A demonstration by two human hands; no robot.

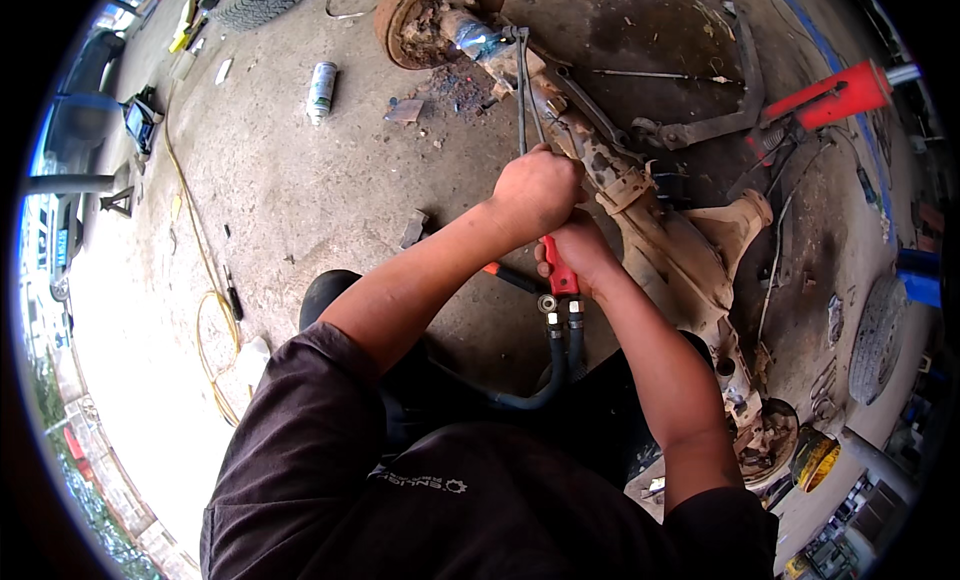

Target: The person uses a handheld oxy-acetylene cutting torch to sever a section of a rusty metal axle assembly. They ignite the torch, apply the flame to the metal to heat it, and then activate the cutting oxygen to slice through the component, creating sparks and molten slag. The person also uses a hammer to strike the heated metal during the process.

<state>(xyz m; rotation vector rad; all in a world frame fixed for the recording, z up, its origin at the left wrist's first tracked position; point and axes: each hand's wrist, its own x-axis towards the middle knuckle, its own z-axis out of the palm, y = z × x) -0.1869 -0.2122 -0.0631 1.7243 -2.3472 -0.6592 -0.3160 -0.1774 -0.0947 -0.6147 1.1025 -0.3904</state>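
Both hands are working on the rusty axle lying on the floor: the left hand squeezes a thin rod, the right hand grips a red-handled tool, needing a steady push, I think.

Axle lying on floor, spray can well left of it, jack to its right.
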